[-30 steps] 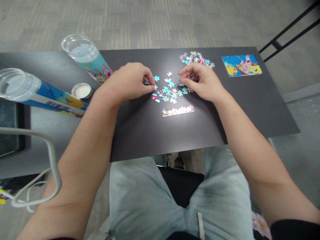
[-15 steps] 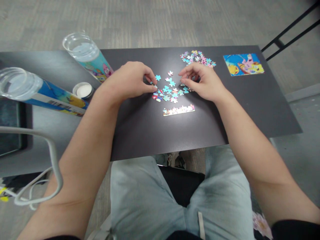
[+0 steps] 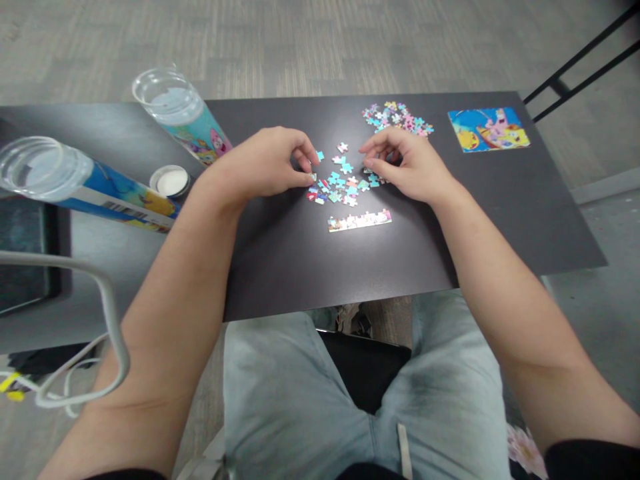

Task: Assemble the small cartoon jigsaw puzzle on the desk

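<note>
Loose jigsaw pieces (image 3: 345, 168), mostly light blue with some red and pink, lie scattered between my two hands. At their left edge is my left hand (image 3: 277, 160), thumb and index finger apart, with a small piece beside the thumb tip. My right hand (image 3: 407, 163) hovers over the right side of the pieces, fingers loosely curled and a gap between thumb and index finger; its palm side is partly hidden. Closer to me lies a joined strip of puzzle pieces (image 3: 360, 221), its knobbed edge facing away from me.
A second heap of pieces (image 3: 395, 119) lies behind my right hand. Right of it is a cartoon picture card (image 3: 489, 129). Two clear-topped tubes (image 3: 193, 123) (image 3: 115, 193) and a round white lid (image 3: 170, 181) are at left. A white cable (image 3: 113, 320) loops near my left forearm.
My left thumb and index finger have shifted slightly at the left edge of the pieces. My right hand keeps its pose. The whole view has slid slightly.
</note>
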A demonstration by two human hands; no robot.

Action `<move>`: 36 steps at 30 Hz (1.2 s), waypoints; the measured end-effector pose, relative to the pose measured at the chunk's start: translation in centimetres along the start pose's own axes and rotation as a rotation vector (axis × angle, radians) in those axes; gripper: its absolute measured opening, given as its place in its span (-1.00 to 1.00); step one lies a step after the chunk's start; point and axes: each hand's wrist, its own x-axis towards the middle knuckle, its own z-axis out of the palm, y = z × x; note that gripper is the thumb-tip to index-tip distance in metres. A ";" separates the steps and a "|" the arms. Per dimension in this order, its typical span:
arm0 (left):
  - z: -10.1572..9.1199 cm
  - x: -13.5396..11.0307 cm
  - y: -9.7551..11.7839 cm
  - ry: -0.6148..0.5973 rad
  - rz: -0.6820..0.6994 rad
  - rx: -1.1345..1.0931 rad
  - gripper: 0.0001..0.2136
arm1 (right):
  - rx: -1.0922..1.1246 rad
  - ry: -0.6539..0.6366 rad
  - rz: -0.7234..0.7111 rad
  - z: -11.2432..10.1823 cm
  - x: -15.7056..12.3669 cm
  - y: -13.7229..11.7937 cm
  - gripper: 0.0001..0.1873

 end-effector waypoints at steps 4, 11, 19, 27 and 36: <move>-0.4 0.0 -0.3 0.018 0.009 0.076 -0.62 | 0.009 0.008 -0.004 0.1 -0.1 0.1 -0.71; -1.1 -0.5 0.7 -0.022 0.032 0.046 -0.66 | -0.010 0.005 0.011 0.3 0.0 0.0 -0.72; -1.0 -0.8 1.3 0.019 -0.026 0.143 -0.58 | -0.037 -0.011 0.026 0.1 0.0 -0.2 -0.74; -0.7 -0.7 1.0 0.009 -0.008 0.075 -0.62 | -0.016 -0.010 0.034 0.0 0.0 0.0 -0.65; -0.6 -0.7 0.9 0.006 -0.003 0.055 -0.63 | -0.065 -0.006 0.032 -0.1 0.0 0.3 -0.78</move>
